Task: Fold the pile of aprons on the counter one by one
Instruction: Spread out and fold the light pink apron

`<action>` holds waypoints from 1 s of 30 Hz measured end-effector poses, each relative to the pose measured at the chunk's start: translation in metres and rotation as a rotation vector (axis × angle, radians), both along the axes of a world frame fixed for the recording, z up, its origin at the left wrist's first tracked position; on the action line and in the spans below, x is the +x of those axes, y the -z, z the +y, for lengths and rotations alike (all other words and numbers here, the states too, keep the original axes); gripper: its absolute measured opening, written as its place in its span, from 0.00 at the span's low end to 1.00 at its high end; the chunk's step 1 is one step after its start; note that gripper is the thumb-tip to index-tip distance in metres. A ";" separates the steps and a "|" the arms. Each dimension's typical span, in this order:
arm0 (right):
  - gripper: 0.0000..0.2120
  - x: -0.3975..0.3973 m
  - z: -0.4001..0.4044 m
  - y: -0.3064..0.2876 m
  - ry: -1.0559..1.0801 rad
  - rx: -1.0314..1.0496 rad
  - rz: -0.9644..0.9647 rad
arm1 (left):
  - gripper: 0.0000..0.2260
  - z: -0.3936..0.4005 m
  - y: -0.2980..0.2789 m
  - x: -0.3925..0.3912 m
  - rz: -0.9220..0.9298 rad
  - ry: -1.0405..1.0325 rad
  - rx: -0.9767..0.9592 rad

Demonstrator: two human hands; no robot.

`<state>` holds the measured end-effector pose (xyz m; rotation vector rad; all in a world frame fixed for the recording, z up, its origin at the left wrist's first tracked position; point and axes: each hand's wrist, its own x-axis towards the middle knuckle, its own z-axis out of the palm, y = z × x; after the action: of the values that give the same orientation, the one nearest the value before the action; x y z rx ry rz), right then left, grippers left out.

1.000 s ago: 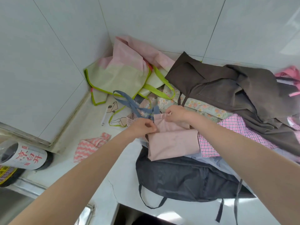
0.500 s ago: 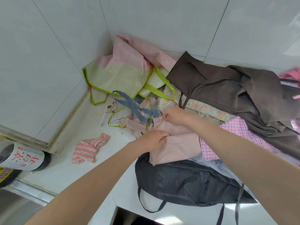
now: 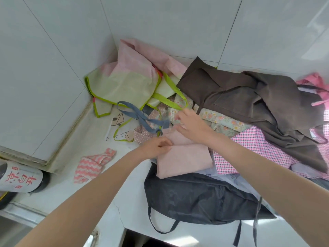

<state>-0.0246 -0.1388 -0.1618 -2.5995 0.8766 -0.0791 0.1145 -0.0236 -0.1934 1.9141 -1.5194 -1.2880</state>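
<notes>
A folded plain pink apron point(image 3: 183, 158) lies on the pile of aprons on the white counter point(image 3: 99, 191). My left hand point(image 3: 157, 146) pinches its left edge with curled fingers. My right hand point(image 3: 191, 124) hovers over the apron's far edge with fingers spread and holds nothing. Under the pink apron lies a dark grey apron point(image 3: 195, 198). Behind it are a floral apron point(image 3: 219, 120), a pink checked one point(image 3: 256, 148) and a brown one point(image 3: 249, 97).
A green-trimmed pink and pale green apron point(image 3: 124, 82) leans in the tiled corner. A blue strap point(image 3: 140, 116) crosses a dotted apron. A small pink zigzag cloth point(image 3: 92, 163) lies at left. A labelled bottle point(image 3: 19, 177) lies by the counter's left edge.
My right hand let go of the pink apron's far edge and opened, lifting slightly back. My left hand slid nearer along the apron's left edge.
</notes>
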 end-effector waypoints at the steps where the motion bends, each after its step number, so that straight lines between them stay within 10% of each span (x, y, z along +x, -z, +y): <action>1: 0.17 -0.005 0.001 -0.002 -0.073 0.122 0.078 | 0.09 0.000 -0.001 0.002 0.063 -0.125 -0.016; 5: 0.22 -0.029 0.002 0.009 -0.175 0.248 0.556 | 0.11 0.007 -0.006 0.000 0.442 -0.437 0.153; 14: 0.17 -0.029 0.022 0.026 -0.092 0.373 0.535 | 0.22 0.031 0.007 -0.004 0.595 -0.362 0.388; 18: 0.24 -0.035 0.042 0.028 -0.092 0.282 0.626 | 0.13 0.031 0.003 -0.005 0.195 -0.325 0.313; 23: 0.23 -0.040 0.058 0.033 -0.071 -0.064 0.522 | 0.16 0.031 -0.006 -0.019 -0.990 0.167 -0.261; 25: 0.24 -0.044 0.057 0.029 -0.156 -0.207 0.422 | 0.22 0.033 0.005 -0.023 -0.930 0.342 -0.529; 30: 0.37 -0.051 0.044 0.018 -0.353 0.041 0.458 | 0.43 0.047 0.024 -0.023 -0.847 0.684 -0.008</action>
<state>-0.0758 -0.0949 -0.1794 -2.7321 0.5299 0.6449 0.0911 0.0238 -0.2170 2.1392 -2.7597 -0.6403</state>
